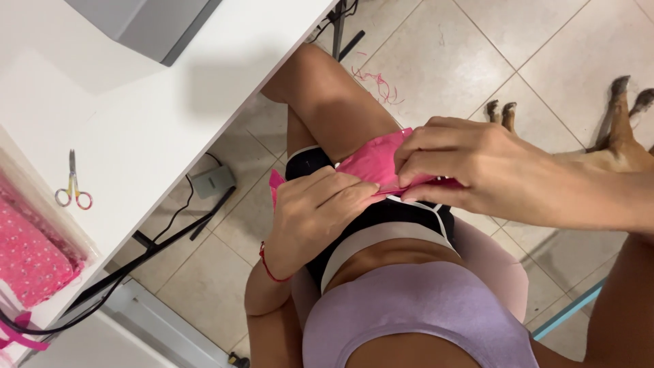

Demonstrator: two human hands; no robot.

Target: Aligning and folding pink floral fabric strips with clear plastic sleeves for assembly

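Centre frame, over the lap: left hand and right hand both pinch a pink fabric piece, fingertips close together along one edge, likely keeping layers aligned. Small scissors lie on the white table, left.

Subject seated, viewed from above. Top: lilac/lavender cropped garment, sleeveless, fine-ribbed knit, midriff bare. Bottoms: black shorts w/ wide white waistband, thin white trim at leg hems. Arms and legs bare, no sleeves. Left hand: thin red cord bracelet at wrist. Right hand: no rings, watch or band visible. Footwear not in view.
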